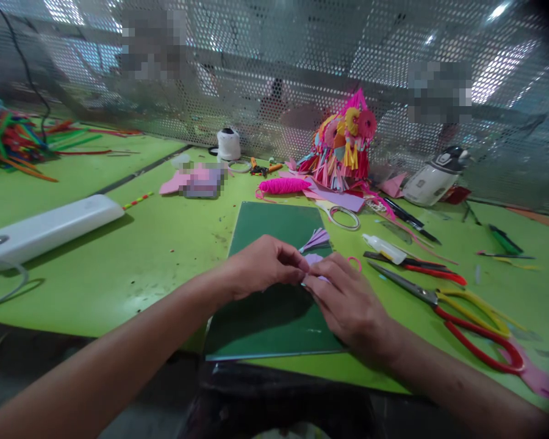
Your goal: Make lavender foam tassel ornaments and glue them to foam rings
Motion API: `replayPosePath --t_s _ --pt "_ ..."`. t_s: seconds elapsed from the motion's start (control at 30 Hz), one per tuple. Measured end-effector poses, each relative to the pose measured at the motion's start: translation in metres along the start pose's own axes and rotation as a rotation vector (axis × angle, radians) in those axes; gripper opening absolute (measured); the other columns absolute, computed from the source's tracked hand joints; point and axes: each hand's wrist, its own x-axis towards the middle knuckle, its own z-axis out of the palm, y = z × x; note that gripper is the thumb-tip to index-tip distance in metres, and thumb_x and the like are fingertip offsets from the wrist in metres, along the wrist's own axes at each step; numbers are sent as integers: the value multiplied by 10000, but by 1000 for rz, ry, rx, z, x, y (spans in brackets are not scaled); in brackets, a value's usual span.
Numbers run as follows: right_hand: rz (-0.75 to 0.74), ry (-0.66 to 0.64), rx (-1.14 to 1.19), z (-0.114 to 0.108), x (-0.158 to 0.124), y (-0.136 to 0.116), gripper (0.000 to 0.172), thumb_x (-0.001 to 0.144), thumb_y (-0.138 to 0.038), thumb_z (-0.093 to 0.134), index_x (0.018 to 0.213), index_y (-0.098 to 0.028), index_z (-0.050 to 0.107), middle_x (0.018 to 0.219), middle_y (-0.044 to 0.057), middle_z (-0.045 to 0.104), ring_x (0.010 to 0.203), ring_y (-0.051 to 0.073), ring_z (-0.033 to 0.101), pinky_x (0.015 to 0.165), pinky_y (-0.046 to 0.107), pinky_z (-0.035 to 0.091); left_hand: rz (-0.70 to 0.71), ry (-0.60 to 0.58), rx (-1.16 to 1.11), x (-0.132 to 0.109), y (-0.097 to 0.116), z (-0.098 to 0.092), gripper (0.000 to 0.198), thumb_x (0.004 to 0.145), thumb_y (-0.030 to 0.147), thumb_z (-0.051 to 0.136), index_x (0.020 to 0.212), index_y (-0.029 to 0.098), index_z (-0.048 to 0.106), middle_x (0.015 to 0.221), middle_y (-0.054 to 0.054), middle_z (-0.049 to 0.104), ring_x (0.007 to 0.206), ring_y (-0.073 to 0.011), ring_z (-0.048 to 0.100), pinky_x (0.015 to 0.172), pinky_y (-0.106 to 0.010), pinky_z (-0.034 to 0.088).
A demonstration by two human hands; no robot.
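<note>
Both hands meet over a dark green board [265, 329]. My left hand [263, 265] is closed in a pinch at the edge of a small lilac paper piece [313, 260]. From the other side, the fingers of my right hand [354, 302] are closed on the same piece, covering much of it. Just beyond the fingertips a lilac paper tassel [318, 238] lies with its strips fanned out; whether it joins the held piece cannot be made out. A small pink loop [355, 263] shows beside my right hand.
At the right lie large scissors [432, 297], a white glue bottle [384, 249] and a black-and-red tool [430, 268]. Pink yarn [283, 185], a tape roll [344, 217] and colourful paper tassels [343, 146] are further back. A white power strip [55, 228] sits left; a perforated metal screen [256, 67] stands behind.
</note>
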Motion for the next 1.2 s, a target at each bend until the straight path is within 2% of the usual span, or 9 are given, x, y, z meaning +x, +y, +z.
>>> replayPosePath --t_s 0.13,0.27,0.43,0.57,0.83,1.0,1.2 --pt "117 70 144 3 -4 -2 181 878 -65 488 977 -160 607 935 91 596 856 194 522 752 374 479 122 -63 147 -2 2 -1 131 727 215 646 808 141 719 662 3 642 622 -105 547 621 -207 424" --pt "117 76 142 5 -6 0 150 880 -77 493 924 -162 608 919 87 590 837 189 523 740 367 475 198 -76 261 -2 2 -2 154 764 230 606 830 154 722 642 -2 636 618 -120 555 608 -210 429" --pt "30 29 60 4 -8 3 174 881 -76 471 921 -159 618 892 99 592 850 205 520 733 375 480 183 -98 312 -2 2 -1 159 746 200 605 834 152 727 633 1 639 609 -118 549 589 -198 427" --pt "-18 25 19 2 -8 2 184 866 -61 472 942 -136 621 868 112 592 828 214 503 712 385 482 171 -49 304 0 -1 1 142 724 199 613 802 155 724 657 13 647 602 -105 531 553 -185 396" --pt "203 123 218 5 -7 0 154 851 -83 534 926 -185 622 899 80 579 836 195 529 702 353 480 195 87 209 1 -5 9 108 698 208 634 784 153 667 701 0 669 650 -120 568 577 -196 423" --pt "255 136 308 0 -3 0 148 875 -87 521 930 -192 610 889 68 596 870 192 552 740 347 486 145 72 210 -2 -2 9 55 700 182 624 731 159 664 597 42 614 513 -76 485 511 -180 381" --pt "229 130 272 3 -5 1 158 875 -78 521 962 -185 598 932 76 590 873 181 537 757 339 481 132 51 171 0 -2 7 64 699 175 624 739 147 666 648 20 638 580 -94 529 526 -183 386"
